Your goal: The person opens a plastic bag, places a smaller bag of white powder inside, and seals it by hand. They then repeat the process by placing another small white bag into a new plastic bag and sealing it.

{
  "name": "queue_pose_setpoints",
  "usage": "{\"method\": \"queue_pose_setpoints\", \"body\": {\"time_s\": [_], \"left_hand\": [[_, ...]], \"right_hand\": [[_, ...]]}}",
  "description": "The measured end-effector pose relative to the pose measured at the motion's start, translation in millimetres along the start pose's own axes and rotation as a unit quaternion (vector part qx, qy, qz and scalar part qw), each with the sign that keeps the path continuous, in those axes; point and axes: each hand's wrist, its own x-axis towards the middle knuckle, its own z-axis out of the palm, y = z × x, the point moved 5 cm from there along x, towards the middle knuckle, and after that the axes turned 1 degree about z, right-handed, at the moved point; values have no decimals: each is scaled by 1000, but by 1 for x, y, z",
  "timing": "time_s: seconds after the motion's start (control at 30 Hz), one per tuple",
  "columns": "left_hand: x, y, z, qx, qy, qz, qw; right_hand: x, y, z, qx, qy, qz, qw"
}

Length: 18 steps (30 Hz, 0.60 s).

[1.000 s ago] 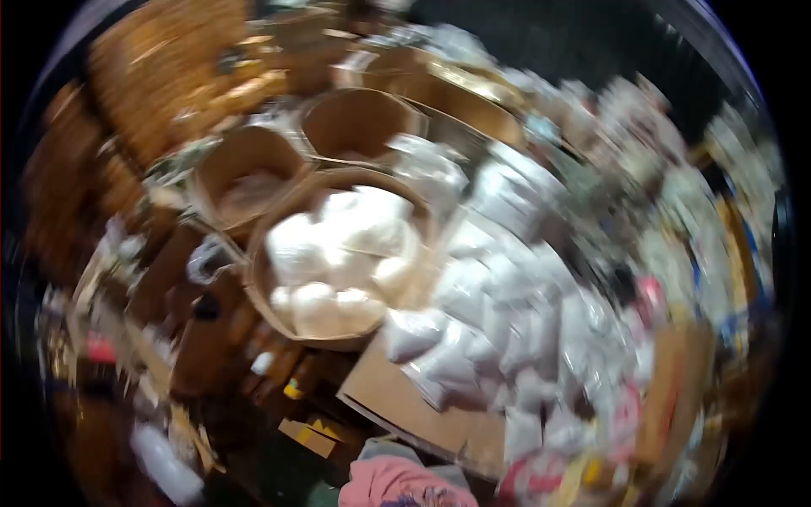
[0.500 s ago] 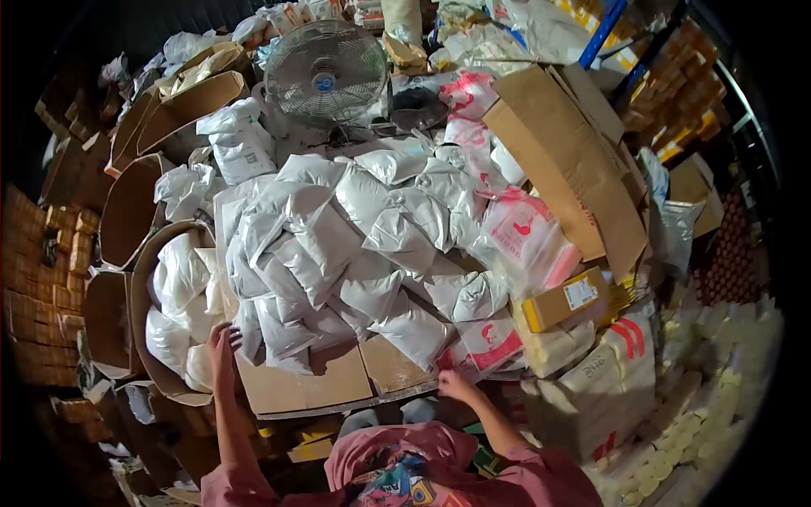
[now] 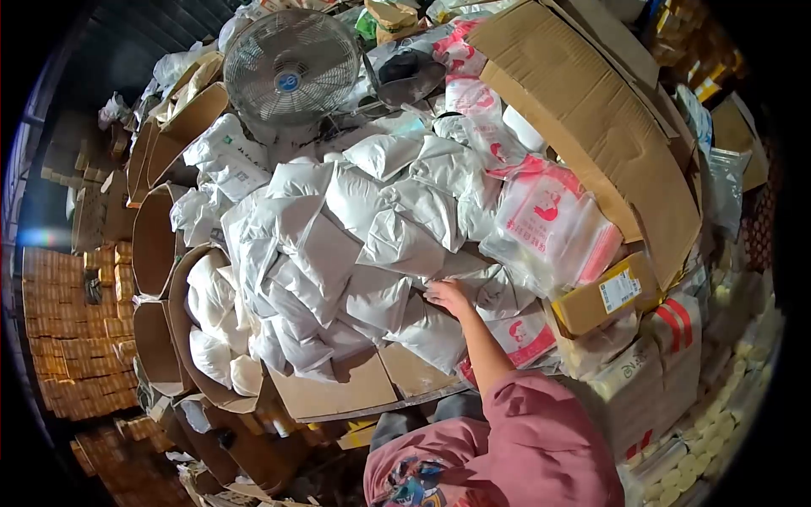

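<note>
My right hand (image 3: 448, 297) reaches over the front right of a heap of filled white plastic bags (image 3: 308, 241). Its fingers are bent and closed on the edge of a white bag (image 3: 427, 334), partly hidden by the hand. Just right of the hand is another white bag (image 3: 500, 296), its plastic crumpled. Below, beside my forearm, lies a pink and white printed bag (image 3: 517, 335). My left hand is out of view.
Flattened cardboard (image 3: 338, 393) lies under the heap. A fan (image 3: 291, 72) stands behind it. At left, an open carton (image 3: 182, 317) holds white bags. To the right are a taped brown box (image 3: 604, 296), printed plastic bags (image 3: 553, 224) and a large cardboard sheet (image 3: 583, 110).
My right hand has moved forward from the heap's front edge onto the white bags. My left hand, earlier at the left front of the heap, has left the view. The camera view has shifted.
</note>
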Motion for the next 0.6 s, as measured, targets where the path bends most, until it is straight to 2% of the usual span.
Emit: {"method": "queue_pose_setpoints", "body": {"time_s": [0.07, 0.17, 0.27, 0.4, 0.43, 0.53, 0.6], "left_hand": [[-21, -2, -1, -48, 30, -29, 998], [-42, 15, 6, -75, 43, -31, 996], [-57, 38, 13, -111, 47, -16, 993], [-86, 80, 18, -167, 30, 60, 984], [-96, 97, 18, -177, 21, 91, 980], [-145, 195, 28, -194, 37, 147, 969], [-142, 206, 17, -172, 28, 231, 957]], "right_hand": [[5, 4, 9, 109, -93, -2, 990], [15, 10, 18, 176, -70, 24, 982], [16, 14, 22, 179, -92, 7, 980], [5, 15, 19, 156, -82, -10, 984], [10, 15, 18, 132, -34, -11, 991], [11, 9, 24, 62, 13, -16, 998], [13, 11, 31, 131, -32, 11, 991]]}}
